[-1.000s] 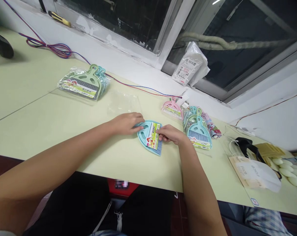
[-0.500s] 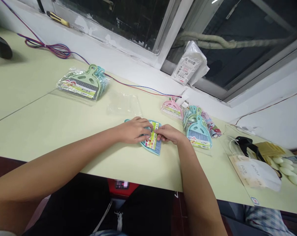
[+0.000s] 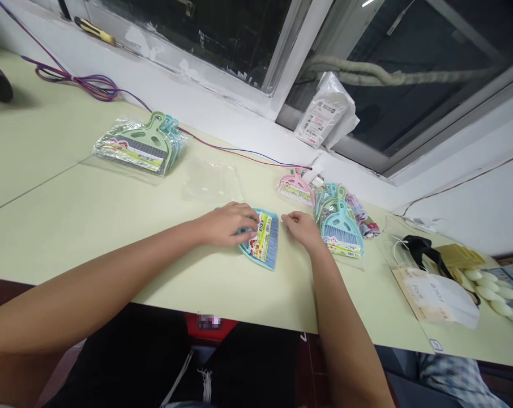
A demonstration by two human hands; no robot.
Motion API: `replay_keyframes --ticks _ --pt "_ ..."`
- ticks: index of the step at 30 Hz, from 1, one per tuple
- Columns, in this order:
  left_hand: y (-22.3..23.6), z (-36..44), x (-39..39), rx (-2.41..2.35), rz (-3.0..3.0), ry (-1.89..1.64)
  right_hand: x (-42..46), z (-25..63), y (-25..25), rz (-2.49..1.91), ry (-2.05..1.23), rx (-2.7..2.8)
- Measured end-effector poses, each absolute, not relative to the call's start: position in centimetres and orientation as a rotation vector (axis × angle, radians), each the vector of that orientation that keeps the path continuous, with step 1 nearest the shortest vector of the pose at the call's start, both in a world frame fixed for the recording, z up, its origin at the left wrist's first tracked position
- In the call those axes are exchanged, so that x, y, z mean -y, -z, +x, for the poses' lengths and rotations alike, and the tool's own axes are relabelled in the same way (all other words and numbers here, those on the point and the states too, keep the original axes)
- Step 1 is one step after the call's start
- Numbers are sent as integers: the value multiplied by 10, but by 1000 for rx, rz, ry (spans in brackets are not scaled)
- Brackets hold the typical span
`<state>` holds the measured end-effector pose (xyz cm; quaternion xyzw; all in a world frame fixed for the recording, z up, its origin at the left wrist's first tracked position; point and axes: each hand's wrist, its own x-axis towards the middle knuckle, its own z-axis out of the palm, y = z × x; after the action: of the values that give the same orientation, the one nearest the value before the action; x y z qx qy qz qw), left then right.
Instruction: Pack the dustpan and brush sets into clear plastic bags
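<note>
A blue dustpan with a grey-blue brush (image 3: 272, 241) nested in it lies flat on the table in front of me, its bristles facing right. A yellow-green printed label (image 3: 263, 233) lies across the brush. My left hand (image 3: 233, 224) covers the handle end from above, its fingers bent over the set and holding it against the table. Just to the right, apart from the set, my right hand (image 3: 301, 228) hovers with its fingers curled in and thumb toward the index finger; nothing shows in it. A flat clear plastic bag (image 3: 212, 180) lies behind my left hand.
Bagged green and blue dustpan sets (image 3: 140, 144) stand stacked at the back left. To the right are a pink set (image 3: 296, 188) and more blue and green sets (image 3: 342, 229). Cables (image 3: 239, 157) run along the wall. A white mask-like packet (image 3: 437, 297) lies far right.
My right hand has let go of the label's edge and drawn back to the right, uncovering the bristles. My left hand stays on the set.
</note>
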<state>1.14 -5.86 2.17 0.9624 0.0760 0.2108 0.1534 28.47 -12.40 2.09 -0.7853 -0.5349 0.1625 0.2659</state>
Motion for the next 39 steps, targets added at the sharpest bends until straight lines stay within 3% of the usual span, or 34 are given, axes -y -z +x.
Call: replay_keyframes --ticks 5,10,20,28,39 --pt "-28 4 50 -483 2811 -629 128 267 -22 -1863 -289 1709" --pt "-31 -9 41 -788 2829 -377 129 274 -21 -2113 -221 1527" --pt "-20 2 39 -856 2759 -231 121 279 -11 -2010 -616 1321" --pt "-30 -8 32 -999 2686 -352 126 273 -24 -1485 -1517 875" --pt "-33 -11 29 -1037 2642 -459 124 268 -11 -1361 -1491 820"
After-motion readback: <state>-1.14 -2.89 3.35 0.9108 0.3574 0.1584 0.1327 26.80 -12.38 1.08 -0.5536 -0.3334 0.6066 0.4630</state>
